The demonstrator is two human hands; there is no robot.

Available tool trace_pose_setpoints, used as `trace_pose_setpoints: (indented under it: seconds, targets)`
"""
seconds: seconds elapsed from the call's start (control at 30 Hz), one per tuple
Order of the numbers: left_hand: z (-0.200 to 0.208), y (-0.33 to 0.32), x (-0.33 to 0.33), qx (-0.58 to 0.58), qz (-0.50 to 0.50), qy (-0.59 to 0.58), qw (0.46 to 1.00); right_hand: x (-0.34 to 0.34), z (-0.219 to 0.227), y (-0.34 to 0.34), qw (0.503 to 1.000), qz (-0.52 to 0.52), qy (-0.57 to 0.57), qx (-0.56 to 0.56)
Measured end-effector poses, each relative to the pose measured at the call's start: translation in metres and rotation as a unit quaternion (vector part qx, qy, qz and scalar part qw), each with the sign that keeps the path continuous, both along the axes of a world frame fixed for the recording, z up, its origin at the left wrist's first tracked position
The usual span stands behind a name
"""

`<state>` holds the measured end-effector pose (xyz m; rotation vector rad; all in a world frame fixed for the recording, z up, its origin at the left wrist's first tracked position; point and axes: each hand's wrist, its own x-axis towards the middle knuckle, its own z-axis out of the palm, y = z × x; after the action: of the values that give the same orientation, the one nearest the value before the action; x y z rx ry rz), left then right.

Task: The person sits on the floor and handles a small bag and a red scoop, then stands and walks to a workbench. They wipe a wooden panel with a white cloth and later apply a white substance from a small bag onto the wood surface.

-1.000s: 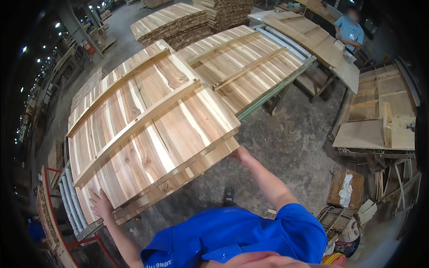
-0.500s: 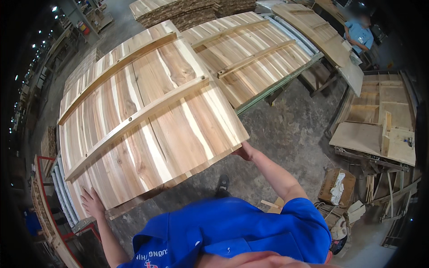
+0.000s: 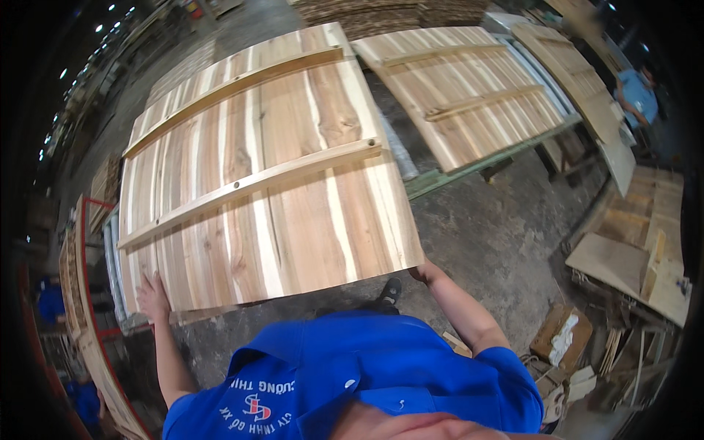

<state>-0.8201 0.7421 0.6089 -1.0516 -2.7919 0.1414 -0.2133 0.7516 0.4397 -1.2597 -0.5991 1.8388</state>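
Observation:
A large striped wooden panel (image 3: 220,242) with two battens (image 3: 249,178) across its top lies in front of me. My left hand (image 3: 152,299) rests at its near left corner, fingers spread flat on the wood. At the near right corner, my right hand (image 3: 427,272) grips the panel's edge, with part of its fingers hidden by the wood. Under the near left edge, a strip of another wooden piece shows. A second battened panel (image 3: 469,88) lies farther right on a green-edged roller conveyor (image 3: 484,161), apart from the first.
Stacked boards (image 3: 381,16) stand at the back. To the right are a wooden bench (image 3: 616,257) and a cardboard box (image 3: 561,336). A red frame (image 3: 92,264) stands at the left. One person in light blue (image 3: 636,97) is at the far right; others in blue are at the left.
The near panel has turned and shifted away from the second panel, opening a gap that shows rollers between them. Both my hands have stayed at its near corners. The view has shifted too.

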Motion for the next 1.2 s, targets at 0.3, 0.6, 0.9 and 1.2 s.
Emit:
trace_pose_setpoints:
  seconds: [0.3, 0.6, 0.9, 1.2]
  targets:
    - [0.015, 0.0, 0.024, 0.012, -0.012, -0.003, 1.0, 0.014, -0.084, -0.015, 0.994, -0.016, 0.1, -0.036]
    - [-0.004, -0.002, 0.044, 0.078, 0.047, -0.048, 0.995, 0.038, -0.052, 0.007, 0.99, 0.046, 0.121, -0.048]
    - [0.006, 0.006, 0.124, 0.019, -0.033, -0.146, 0.989, 0.04, -0.05, 0.02, 0.983, 0.176, 0.047, 0.0]
    - [-0.024, -0.009, 0.227, 0.062, -0.198, -0.032, 0.978, 0.033, -0.059, 0.015, 0.979, 0.163, 0.119, 0.038]
